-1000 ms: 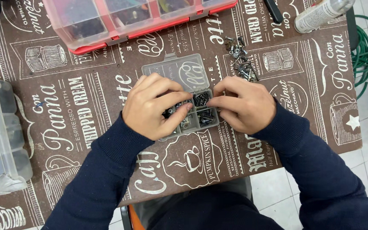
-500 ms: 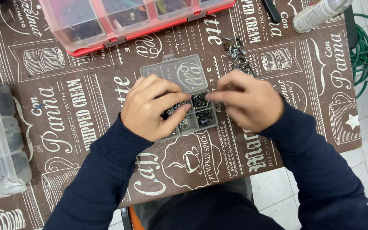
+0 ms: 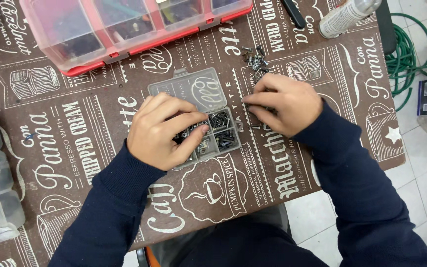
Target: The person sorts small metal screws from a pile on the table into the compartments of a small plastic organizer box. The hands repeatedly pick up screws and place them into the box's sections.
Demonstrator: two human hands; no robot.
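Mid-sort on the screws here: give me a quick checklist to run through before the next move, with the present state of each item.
1. Small clear compartment box lid open and lying flat on the table: ok.
2. Left hand resting on the box, steadying it: ok.
3. Right hand at the near edge of the loose screw pile: ok.
4. Screw pinched in the right fingertips: cannot tell, the fingers hide it.
5. Compartments at the box's right side uncovered and reachable: ok; those under the left hand are hidden.
6. Large red organizer case apart from the small box and both hands: ok.
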